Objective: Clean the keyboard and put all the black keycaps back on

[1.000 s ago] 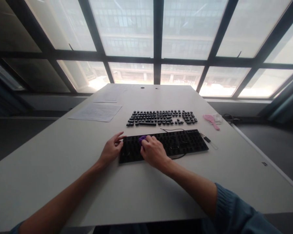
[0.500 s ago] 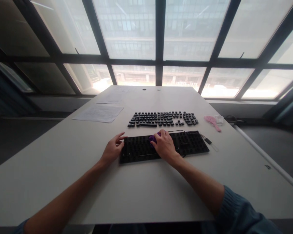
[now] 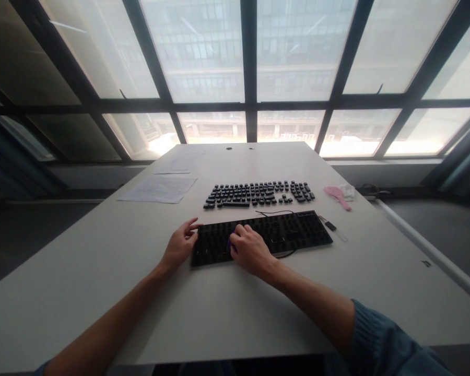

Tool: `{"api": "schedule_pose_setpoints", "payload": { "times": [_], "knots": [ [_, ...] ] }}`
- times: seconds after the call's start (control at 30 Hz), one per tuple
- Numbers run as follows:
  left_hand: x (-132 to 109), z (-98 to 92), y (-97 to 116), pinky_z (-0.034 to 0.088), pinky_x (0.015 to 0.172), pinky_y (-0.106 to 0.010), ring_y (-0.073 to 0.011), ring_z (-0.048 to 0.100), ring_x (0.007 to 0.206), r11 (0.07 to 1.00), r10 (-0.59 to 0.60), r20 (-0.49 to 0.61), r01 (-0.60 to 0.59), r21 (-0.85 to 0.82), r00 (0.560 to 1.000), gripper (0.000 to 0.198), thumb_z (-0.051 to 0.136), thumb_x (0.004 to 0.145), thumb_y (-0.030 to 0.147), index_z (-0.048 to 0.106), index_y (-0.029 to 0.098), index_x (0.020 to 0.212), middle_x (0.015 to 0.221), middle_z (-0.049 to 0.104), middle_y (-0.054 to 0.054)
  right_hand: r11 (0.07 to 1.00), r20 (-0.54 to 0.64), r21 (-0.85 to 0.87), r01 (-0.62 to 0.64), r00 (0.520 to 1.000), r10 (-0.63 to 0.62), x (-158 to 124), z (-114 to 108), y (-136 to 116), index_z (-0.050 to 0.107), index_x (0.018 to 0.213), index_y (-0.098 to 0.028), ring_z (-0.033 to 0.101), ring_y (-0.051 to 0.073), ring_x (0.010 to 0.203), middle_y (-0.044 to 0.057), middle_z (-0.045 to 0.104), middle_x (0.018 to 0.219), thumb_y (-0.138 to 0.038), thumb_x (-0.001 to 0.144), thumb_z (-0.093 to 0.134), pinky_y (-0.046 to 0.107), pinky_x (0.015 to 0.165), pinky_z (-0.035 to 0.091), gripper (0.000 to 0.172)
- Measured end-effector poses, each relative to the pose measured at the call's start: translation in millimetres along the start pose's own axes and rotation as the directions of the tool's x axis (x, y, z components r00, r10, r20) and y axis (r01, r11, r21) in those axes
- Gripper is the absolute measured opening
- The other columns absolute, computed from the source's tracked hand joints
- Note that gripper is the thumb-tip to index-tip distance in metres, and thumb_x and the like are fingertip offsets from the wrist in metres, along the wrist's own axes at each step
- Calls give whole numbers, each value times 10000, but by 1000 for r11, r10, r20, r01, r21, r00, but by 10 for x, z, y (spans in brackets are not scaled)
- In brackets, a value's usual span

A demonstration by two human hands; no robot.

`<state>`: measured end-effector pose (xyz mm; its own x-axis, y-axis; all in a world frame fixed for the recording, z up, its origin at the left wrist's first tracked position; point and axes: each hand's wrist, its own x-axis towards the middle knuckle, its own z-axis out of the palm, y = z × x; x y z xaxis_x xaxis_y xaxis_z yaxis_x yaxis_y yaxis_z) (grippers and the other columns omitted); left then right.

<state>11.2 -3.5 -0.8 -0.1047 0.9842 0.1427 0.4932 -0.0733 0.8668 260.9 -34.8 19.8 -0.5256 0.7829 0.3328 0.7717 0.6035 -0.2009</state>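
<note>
A black keyboard (image 3: 266, 236) with its keycaps off lies on the white table, slightly tilted in my view. At its left end, my left hand (image 3: 180, 244) holds the edge, with the index finger stretched out past the corner. My right hand (image 3: 250, 249) is closed on a soft purple lump (image 3: 230, 242) and presses it onto the left-middle part of the keyboard. Most of the lump is hidden under my fingers, so I cannot tell whether it is cloth or putty. Behind the keyboard, loose black keycaps (image 3: 243, 194) are laid out in keyboard order.
Right of the keyboard lies a small tool with a black handle and wire ends (image 3: 330, 225). Farther right are a pink brush (image 3: 337, 196) and clear plastic wrapping (image 3: 348, 192). Paper sheets (image 3: 160, 189) lie at the left. A cable (image 3: 274, 212) runs behind the keyboard.
My right hand has slid left and toward me over the keyboard with the purple lump. My left hand stays at the keyboard's left end. The camera view has shifted slightly.
</note>
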Motion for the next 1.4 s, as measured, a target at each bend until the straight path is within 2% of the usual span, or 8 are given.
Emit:
{"api": "schedule_pose_setpoints", "payload": {
  "times": [0.27,0.37,0.47,0.57,0.83,1.03,1.27,1.4],
  "knots": [
    [-1,1,-39,575,815,-354,-198,679,843,1000,9,3,-9,18,1000,676,588,760,314,533,81,1392,1234,701,-178,898,17,-35,-439,898,440,-31,-189,400,664,972,-152,612,250,925,125,657,1017,-246,903,558,345,788,467,158],
    [-7,7,-35,579,793,-347,-194,684,825,1000,19,-4,-19,3,1000,663,585,756,302,545,88,1382,1222,708,-172,946,-83,59,-319,943,323,-56,-131,250,629,1003,-172,593,215,934,88,641,1002,-209,946,512,306,796,461,136],
    [-3,12,-41,578,782,-341,-207,694,860,1000,16,-1,-16,-5,1000,664,588,752,293,545,94,1383,1219,710,-172,993,-110,115,-31,993,43,-91,-26,32,623,1079,-194,560,196,997,70,623,1049,-195,969,516,287,849,461,154],
    [9,11,-66,574,772,-335,-208,697,862,1000,15,-2,-15,-15,1000,665,589,751,293,540,92,1383,1222,708,-176,983,-72,81,163,985,-158,-115,49,-98,639,1119,-209,532,215,1059,86,610,1106,-197,961,556,314,891,464,178],
    [15,-1,-89,562,749,-314,-171,666,785,1000,19,-11,-19,1,1000,698,592,770,291,480,78,1425,1234,698,-183,991,-22,13,-133,991,133,-59,-31,18,656,963,-202,568,217,942,74,628,994,-236,922,573,310,803,481,99],
    [11,2,-72,559,758,-317,-171,655,793,1000,10,-2,-10,-7,1000,702,599,766,281,477,80,1427,1236,695,-184,932,-192,52,-358,913,361,-14,-169,340,640,956,-191,562,219,981,80,613,1003,-253,964,499,305,808,463,154],
    [19,0,-98,554,759,-324,-180,662,803,1000,18,-5,-18,-21,1000,696,594,759,290,489,79,1414,1231,699,-183,993,-193,105,-57,978,76,-57,13,203,666,1077,-198,529,224,1084,92,585,1259,-259,994,512,335,958,449,185],
    [41,10,-157,549,778,-326,-188,670,840,1000,21,-12,-21,-18,1000,709,589,756,278,482,75,1426,1223,703,-176,997,-149,31,-70,986,73,-52,100,108,684,1059,-214,515,280,1083,108,592,1283,-341,954,606,398,928,463,183]
  ]
}}
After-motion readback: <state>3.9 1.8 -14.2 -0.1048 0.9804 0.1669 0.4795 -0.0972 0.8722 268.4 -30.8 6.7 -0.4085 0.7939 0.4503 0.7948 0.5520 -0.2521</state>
